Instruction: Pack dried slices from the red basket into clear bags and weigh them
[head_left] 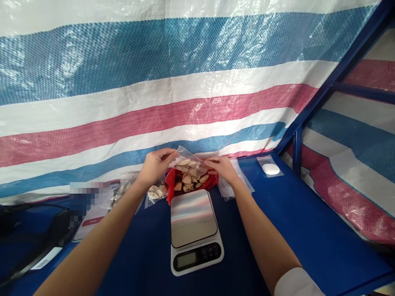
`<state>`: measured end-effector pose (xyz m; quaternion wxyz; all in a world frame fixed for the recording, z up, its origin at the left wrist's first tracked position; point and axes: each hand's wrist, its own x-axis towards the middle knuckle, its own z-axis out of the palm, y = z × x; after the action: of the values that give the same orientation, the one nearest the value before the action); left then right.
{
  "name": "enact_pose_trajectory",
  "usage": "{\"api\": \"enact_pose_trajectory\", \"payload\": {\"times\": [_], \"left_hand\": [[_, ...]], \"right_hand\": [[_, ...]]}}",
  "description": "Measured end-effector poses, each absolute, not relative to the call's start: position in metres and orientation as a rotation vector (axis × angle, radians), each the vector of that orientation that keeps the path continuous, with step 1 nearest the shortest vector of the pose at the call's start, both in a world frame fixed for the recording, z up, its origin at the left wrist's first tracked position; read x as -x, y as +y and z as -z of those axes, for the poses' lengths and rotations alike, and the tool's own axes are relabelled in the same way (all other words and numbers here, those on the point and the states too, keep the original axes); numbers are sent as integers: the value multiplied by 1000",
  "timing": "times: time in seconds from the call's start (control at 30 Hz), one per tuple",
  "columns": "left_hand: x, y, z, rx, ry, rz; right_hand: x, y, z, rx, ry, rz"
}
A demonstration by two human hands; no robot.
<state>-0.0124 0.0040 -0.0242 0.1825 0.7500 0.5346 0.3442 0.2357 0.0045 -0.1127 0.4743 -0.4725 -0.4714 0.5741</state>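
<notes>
A clear zip bag (189, 155) with pale, shell-like pieces in or behind it is stretched between my two hands. My left hand (156, 163) pinches its upper left corner, and my right hand (222, 167) pinches its right side. Just below the bag lies an open red bag (170, 184) filled with tan and brown pieces (187, 179) of the same look. In front of it, nearest me, a kitchen scale (194, 222) with a shiny metal plate rests on the blue table; nothing lies on the plate and its display looks blank.
Filled clear bags (156, 192) lie left of the red bag. Flat clear bags (237, 179) lie under my right wrist. Farther right is a small bag with a white oval object (270, 169). A black strap-like item (52, 234) sits at left. Striped sheeting (185, 82) rises behind the table.
</notes>
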Motion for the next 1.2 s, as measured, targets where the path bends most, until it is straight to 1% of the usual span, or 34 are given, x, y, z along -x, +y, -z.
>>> {"api": "enact_pose_trajectory", "payload": {"times": [0.2,0.43,0.67,0.93,1.2], "left_hand": [[1,8,12,-2180,1432,-1019],[-5,8,4,-2167,1358,-1005],[2,2,4,-2135,1395,-956],[6,2,7,-2025,1396,-946],[7,-2,11,-2039,1433,-902]], "right_hand": [[-234,5,112,1087,-1058,-1499],[-232,6,112,1086,-974,-1501],[-233,4,107,1079,-907,-1467],[-233,5,112,1054,-923,-1500],[-233,5,114,1111,-980,-1536]]}}
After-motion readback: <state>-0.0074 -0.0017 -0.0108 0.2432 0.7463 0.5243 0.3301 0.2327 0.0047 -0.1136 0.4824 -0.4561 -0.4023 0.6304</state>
